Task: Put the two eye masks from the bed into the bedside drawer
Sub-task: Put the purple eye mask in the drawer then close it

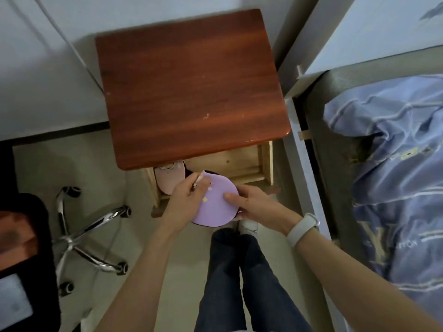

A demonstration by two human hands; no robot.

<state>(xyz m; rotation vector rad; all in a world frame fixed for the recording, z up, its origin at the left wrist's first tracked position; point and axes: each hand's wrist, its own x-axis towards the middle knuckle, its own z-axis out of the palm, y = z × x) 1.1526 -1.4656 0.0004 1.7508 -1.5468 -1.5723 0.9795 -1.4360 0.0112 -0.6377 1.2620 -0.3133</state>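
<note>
Head view, steep downward, close above open drawer (242, 164).

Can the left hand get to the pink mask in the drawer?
Probably yes. The left hand is right beside the pink mask, and the drawer is open; it only has to let go of the purple mask.

Pink eye mask (167, 179) half under the nightstand top (191, 87); drawer (239, 164) interior mostly hidden likewise
</note>
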